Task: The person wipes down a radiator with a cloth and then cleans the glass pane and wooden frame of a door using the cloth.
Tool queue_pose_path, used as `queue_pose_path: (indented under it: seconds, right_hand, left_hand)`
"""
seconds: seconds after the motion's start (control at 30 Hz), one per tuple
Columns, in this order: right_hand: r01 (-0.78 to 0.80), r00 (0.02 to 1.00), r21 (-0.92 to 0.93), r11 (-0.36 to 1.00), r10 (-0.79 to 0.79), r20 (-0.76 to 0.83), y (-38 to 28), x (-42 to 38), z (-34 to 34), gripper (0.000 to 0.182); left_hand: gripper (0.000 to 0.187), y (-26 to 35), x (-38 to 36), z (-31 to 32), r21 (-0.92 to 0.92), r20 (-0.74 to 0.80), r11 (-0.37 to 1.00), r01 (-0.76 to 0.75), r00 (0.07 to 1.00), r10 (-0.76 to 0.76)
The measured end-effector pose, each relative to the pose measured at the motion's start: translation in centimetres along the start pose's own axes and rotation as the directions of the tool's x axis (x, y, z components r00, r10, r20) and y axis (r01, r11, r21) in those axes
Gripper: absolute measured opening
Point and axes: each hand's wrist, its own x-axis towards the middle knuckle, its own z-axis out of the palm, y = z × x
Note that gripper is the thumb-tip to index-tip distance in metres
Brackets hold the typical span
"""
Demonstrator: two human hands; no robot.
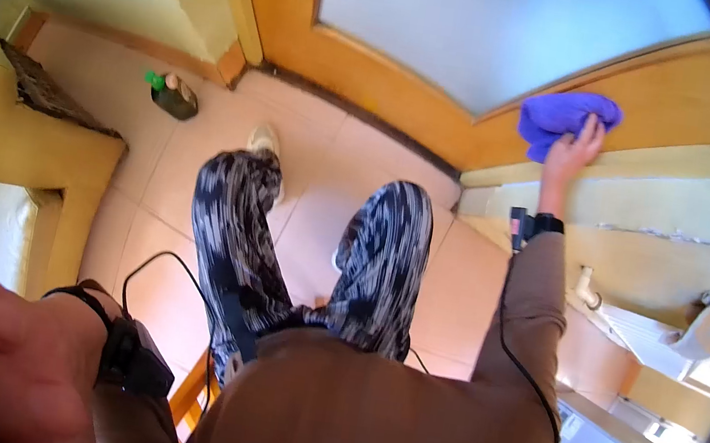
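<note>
My right hand is closed on a bunched purple cloth. The arm stretches forward, and the cloth lies against the orange-brown wooden door frame, just beside the lower corner of its frosted glass pane. Large and blurred, my left hand is raised close to the camera at the lower left. The edge of the view cuts it off, so its fingers show only in part and I cannot tell whether they hold anything.
A bottle with a green cap stands on the pink tiled floor ahead to the left. Yellow wooden furniture is at the left. On the right are a white radiator and a pipe fitting. Thin cables run from both wrists.
</note>
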Motion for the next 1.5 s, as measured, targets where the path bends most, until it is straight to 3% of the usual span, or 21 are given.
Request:
queue_pose_path:
  seconds: [0.17,0.23,0.37,0.53,0.63,0.7,0.77,0.87,0.97,1.23,1.27,1.3,1.37,1.5]
  right_hand:
    - [0.022,0.985,-0.032,0.999,-0.027,-0.168,0.9,10.2,-4.7,0.061]
    - [0.065,0.989,-0.109,0.992,-0.079,-0.123,2.5,12.3,-6.0,0.06]
    - [0.066,0.995,-0.043,0.997,-0.069,-0.077,1.6,13.1,-7.4,0.06]
    - [-0.075,0.973,-0.031,0.997,0.066,-0.223,3.2,14.3,-7.1,0.056]
    - [-0.046,0.951,-0.071,0.996,0.022,-0.309,3.6,15.1,-6.6,0.057]
    - [-0.072,0.943,-0.19,0.979,0.005,-0.334,4.0,15.0,-5.7,0.057]
    - [-0.128,0.962,-0.154,0.98,0.085,-0.259,2.6,14.6,-5.9,0.06]
    - [-0.11,0.971,-0.148,0.983,0.074,-0.229,2.1,14.2,-6.4,0.064]
    - [-0.056,0.996,-0.202,0.978,0.042,-0.075,2.8,13.7,-6.0,0.07]
    - [0.006,0.995,-0.183,0.983,-0.024,-0.095,2.5,13.1,-6.8,0.068]
    - [0.074,0.99,-0.196,0.978,-0.096,-0.103,3.7,12.8,-6.2,0.066]
    - [0.052,0.993,-0.253,0.966,-0.076,-0.086,3.1,11.9,-6.0,0.067]
    - [-0.003,0.991,-0.198,0.98,-0.023,-0.133,3.4,9.3,-4.1,0.069]
    - [-0.238,0.958,-0.141,0.961,0.208,-0.199,3.3,2.4,0.8,0.07]
  left_hand:
    - [0.053,-1.6,-3.4,-3.8,0.122,-0.102,0.992,0.023,0.995,-0.011]
    - [0.054,-2.7,-4.8,-4.8,0.124,-0.135,0.991,0.047,0.99,-0.03]
    - [0.054,-3.4,-5.6,-5.8,0.184,-0.157,0.979,0.085,0.986,-0.056]
    - [0.055,-4.5,-6.1,-6.0,0.225,-0.165,0.97,0.097,0.984,-0.061]
    - [0.055,-5.2,-6.1,-5.7,0.236,-0.172,0.963,0.128,0.981,-0.088]
    - [0.056,-6.0,-5.7,-5.9,0.246,-0.175,0.958,0.149,0.979,-0.107]
    - [0.056,-6.4,-5.4,-6.0,0.269,-0.173,0.951,0.149,0.979,-0.105]
    - [0.057,-6.9,-5.1,-5.7,0.289,-0.169,0.946,0.146,0.981,-0.1]
    - [0.057,-7.3,-4.9,-5.1,0.3,-0.186,0.938,0.173,0.975,-0.12]
    - [0.06,-8.1,-5.0,-5.3,0.365,-0.21,0.91,0.199,0.969,-0.128]
    - [0.06,-8.3,-4.8,-5.2,0.367,-0.212,0.908,0.202,0.969,-0.13]
    - [0.06,-8.6,-4.7,-5.0,0.368,-0.213,0.908,0.2,0.969,-0.127]
    - [0.061,-8.9,-4.7,-4.6,0.37,-0.227,0.905,0.209,0.965,-0.13]
    - [0.062,-9.6,-3.5,-5.5,0.403,-0.296,0.889,0.219,0.95,-0.1]
